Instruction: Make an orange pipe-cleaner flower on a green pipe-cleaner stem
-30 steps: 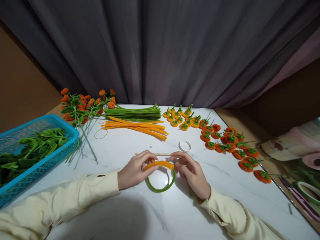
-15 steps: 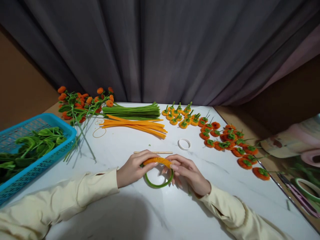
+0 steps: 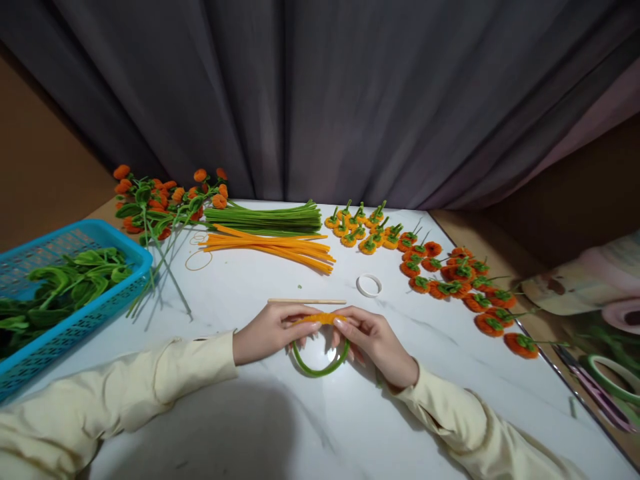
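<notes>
While your left hand point(image 3: 273, 331) and right hand point(image 3: 379, 341) pinch the orange coil point(image 3: 327, 319) between them, its long axis runs left to right above the surface point(image 3: 320, 427) — green loop point(image 3: 320, 372) bowing toward you, coil ends hidden.

My sleeves point(image 3: 165, 380) are plain cream. The coil point(image 3: 326, 319) I hold is yellow-orange, the loop point(image 3: 321, 373) green. My table point(image 3: 360, 427) is white with faint grey veins. I see green stems point(image 3: 265, 219), orange stems point(image 3: 270, 249), a blue basket point(image 3: 75, 328), green leaves point(image 3: 80, 283), yellow flowers point(image 3: 367, 247) and red-orange flowers point(image 3: 453, 270) marked with green, a white ring point(image 3: 369, 295), a dark grey curtain point(image 3: 320, 100).
</notes>
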`<state>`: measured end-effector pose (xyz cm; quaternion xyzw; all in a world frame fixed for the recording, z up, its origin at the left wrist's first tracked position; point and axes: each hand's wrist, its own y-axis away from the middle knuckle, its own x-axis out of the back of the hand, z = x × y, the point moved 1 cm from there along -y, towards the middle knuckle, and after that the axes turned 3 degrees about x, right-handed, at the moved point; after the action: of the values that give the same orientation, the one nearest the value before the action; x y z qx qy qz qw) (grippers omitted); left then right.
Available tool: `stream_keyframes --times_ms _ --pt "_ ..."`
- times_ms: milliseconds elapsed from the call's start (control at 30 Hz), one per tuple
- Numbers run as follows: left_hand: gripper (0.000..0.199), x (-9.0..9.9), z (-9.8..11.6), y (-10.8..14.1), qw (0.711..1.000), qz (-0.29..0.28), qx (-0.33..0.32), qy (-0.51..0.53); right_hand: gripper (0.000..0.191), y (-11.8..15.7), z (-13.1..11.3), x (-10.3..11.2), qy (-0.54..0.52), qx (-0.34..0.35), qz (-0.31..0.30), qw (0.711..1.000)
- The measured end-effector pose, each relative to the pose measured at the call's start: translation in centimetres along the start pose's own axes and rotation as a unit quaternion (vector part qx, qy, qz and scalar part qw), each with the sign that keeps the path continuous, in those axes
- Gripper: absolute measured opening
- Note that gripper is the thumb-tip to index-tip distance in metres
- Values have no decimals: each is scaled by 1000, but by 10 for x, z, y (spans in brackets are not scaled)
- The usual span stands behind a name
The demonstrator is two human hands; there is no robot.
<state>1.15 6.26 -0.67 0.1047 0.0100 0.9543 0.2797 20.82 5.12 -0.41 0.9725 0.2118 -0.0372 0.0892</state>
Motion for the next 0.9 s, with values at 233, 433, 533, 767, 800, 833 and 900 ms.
stream_keyframes --times_ms 233,433,533,767,800,833,900 --pt "41 8 1 -10 945 -87 136 284 39 -2 3 4 -74 -21 32 997" --pt "34 14 -1 -12 916 -86 181 347 38 -4 2 7 -116 -25 28 993" --pt "30 16 -2 -14 899 -74 196 384 38 -4 0 8 -140 -9 35 989" --pt "24 17 -5 -17 876 -78 210 428 34 1 3 3 20 72 60 995" --pt "25 16 -4 -16 879 -88 209 420 32 2 4 2 42 72 64 994" --pt "27 16 -3 -16 883 -100 210 409 33 2 4 2 57 73 71 993" --pt "31 14 -1 -14 891 -122 211 383 37 3 3 3 73 74 81 991"
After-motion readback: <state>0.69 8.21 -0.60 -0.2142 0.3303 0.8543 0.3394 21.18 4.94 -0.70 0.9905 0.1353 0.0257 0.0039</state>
